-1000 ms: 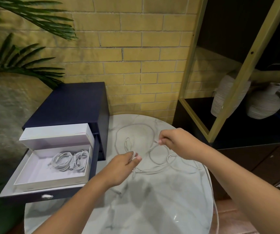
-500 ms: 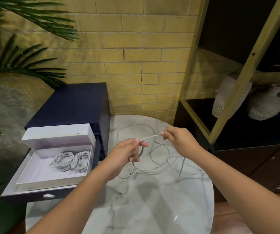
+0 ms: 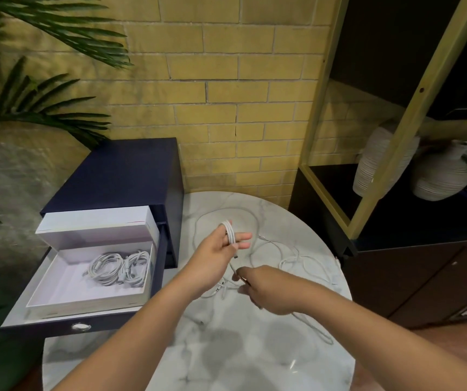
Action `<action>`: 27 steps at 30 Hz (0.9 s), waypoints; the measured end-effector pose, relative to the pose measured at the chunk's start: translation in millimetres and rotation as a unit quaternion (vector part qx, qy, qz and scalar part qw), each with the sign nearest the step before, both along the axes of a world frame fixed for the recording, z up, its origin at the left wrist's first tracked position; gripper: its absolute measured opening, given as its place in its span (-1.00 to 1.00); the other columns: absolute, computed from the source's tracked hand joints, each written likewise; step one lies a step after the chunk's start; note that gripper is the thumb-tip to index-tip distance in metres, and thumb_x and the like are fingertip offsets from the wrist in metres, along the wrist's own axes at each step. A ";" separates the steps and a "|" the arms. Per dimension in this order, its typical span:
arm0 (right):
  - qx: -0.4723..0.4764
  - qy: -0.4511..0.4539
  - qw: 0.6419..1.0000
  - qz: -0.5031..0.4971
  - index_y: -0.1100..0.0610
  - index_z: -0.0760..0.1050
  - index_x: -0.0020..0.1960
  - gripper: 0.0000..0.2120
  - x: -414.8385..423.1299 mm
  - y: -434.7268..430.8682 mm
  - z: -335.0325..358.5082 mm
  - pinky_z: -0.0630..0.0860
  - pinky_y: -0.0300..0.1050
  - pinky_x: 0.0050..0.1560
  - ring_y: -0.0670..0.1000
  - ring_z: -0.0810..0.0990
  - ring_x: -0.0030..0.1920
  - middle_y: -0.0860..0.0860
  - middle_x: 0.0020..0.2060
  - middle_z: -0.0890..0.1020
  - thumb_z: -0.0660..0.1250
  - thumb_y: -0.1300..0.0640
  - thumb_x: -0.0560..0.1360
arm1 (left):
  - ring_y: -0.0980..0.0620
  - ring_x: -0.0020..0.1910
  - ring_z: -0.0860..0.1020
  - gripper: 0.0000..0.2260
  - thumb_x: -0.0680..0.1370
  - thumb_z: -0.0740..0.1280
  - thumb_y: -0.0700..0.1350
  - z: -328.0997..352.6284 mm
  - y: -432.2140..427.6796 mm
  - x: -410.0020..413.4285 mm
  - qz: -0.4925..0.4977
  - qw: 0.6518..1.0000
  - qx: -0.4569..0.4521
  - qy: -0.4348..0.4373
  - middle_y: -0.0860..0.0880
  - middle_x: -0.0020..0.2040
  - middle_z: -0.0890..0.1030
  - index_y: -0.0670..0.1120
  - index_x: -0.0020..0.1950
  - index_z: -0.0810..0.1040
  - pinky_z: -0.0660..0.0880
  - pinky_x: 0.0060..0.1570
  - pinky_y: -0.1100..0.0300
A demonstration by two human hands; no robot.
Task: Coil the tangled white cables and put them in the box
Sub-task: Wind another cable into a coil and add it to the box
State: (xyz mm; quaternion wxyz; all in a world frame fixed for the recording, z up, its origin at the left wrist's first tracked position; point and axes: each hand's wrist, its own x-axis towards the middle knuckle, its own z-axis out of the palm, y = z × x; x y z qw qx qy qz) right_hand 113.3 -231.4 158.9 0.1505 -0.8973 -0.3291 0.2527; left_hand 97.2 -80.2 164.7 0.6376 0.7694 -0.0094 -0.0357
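Note:
My left hand is raised over the marble table with a white cable wound in a few loops round its spread fingers. My right hand is lower and to the right, pinching the same cable where it runs down from the left hand. More tangled white cable lies loose on the table behind both hands, and one strand trails off the table's right edge. The open white box sits in a pulled-out drawer at the left, with two coiled white cables inside it.
The dark blue drawer cabinet stands left of the table against the yellow brick wall. A black shelf unit with a gold frame and two ribbed vases is on the right. Palm leaves hang at the upper left.
The cable was stretched between both hands; now it is looped round my left fingers. My right hand has dropped down and toward me along the cable.

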 end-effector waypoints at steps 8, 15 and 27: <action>-0.014 -0.131 0.991 -0.003 0.08 0.46 0.03 -0.88 16.9 -22.3 47.2 0.34 -0.05 -0.25 0.01 0.45 -0.25 -0.06 -0.29 0.50 0.19 0.06 0.61 | 0.20 0.17 0.48 -0.57 0.53 0.14 -0.28 -36.1 30.4 -4.5 -0.077 0.959 0.270 0.043 0.11 0.21 0.49 0.00 0.37 0.21 0.46 0.10 0.26; 0.061 -0.225 0.972 -0.008 0.08 0.52 -0.04 -0.80 36.0 -27.6 55.8 0.46 -0.06 -0.08 -0.05 0.49 -0.10 -0.10 -0.13 0.51 0.15 0.06 0.63 | 0.25 -0.04 0.58 -0.84 0.65 0.12 0.01 -33.9 24.6 -7.3 -0.098 0.948 0.303 -0.007 0.20 -0.05 0.64 -0.01 0.17 0.39 0.51 0.12 0.10; 0.223 -0.185 0.947 -0.140 0.15 0.56 -0.07 -0.82 65.2 -36.4 30.0 0.40 -0.17 -0.17 -0.15 0.45 -0.20 -0.11 -0.24 0.51 0.25 0.09 0.59 | 0.13 -0.38 0.46 -0.74 0.66 0.08 -0.25 18.4 4.9 -16.4 -0.089 0.985 -0.137 0.061 0.05 -0.41 0.47 -0.16 0.25 0.50 0.42 0.06 0.13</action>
